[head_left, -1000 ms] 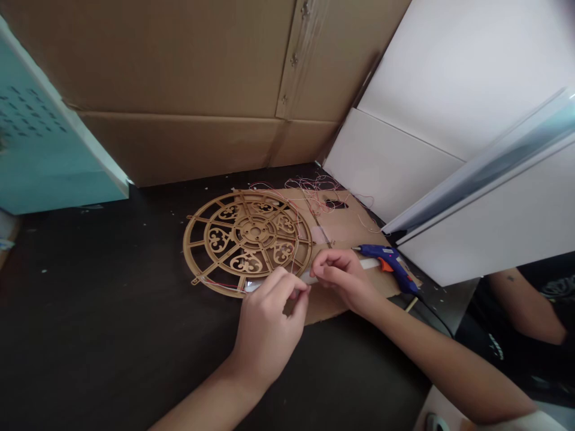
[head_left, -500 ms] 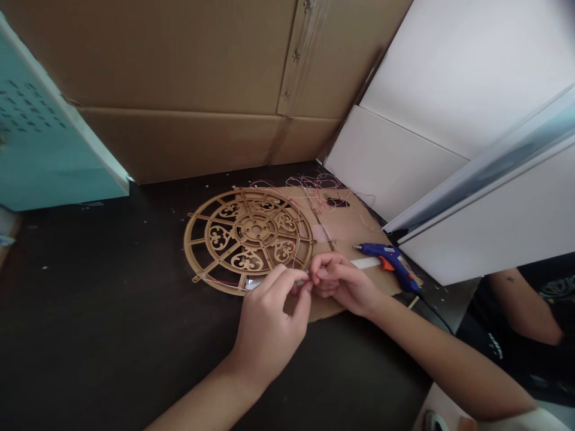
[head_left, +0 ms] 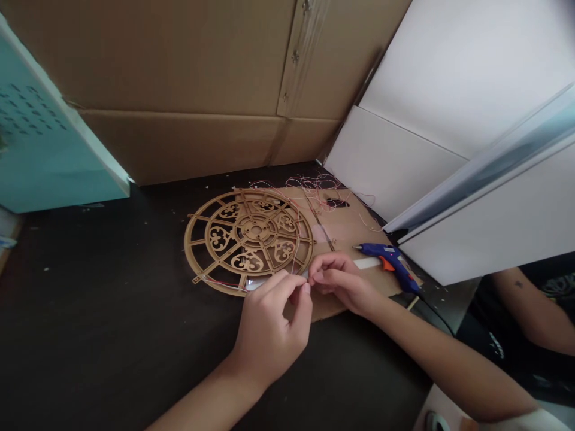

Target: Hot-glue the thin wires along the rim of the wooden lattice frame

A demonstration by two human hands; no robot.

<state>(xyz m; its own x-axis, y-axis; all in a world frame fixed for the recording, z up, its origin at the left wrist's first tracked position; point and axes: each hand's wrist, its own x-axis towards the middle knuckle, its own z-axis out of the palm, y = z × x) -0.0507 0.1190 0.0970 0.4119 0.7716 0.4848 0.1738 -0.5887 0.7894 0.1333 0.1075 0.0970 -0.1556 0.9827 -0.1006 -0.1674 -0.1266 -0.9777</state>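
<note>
Far L: teal board, stood at a slant, rows of dark marks on it, too blurred to read; dark tabletop beside it, pale specks about.

Centre-L: brown lattice disc, flat, L part over tabletop, R part over cardboard sheet; looks like wood or fibreboard, prob. light & stiff, but thin scrollwork likely snaps if pressed; best hold = outer rim, or hub w/ fingers spread; avoid scrolls & small rim tabs; surface looks matt, so prob. not slippery.

Nr rim: red & white leads along disc's near-L edge; by them a small clear/whitish piece, partly behind L hand, can't tell what.

Mid: left hand just off disc's near rim, thumb + forefinger tips meeting, seemingly on thin wire that crosses disc's R side; exact end too fine to see; wire prob. v. light, limp, easily kinked; take it close to the tip, no tugging.

R of that: right hand, tips beside L's, fingers curled in, thumb against forefinger; can't tell what's between, if anything.

Behind: wire tangle, loose, likely snags; R of hands: white strip on sheet, then blue glue gun, on its side, nozzle L; hot tip possible, so keep wire clear.
</note>
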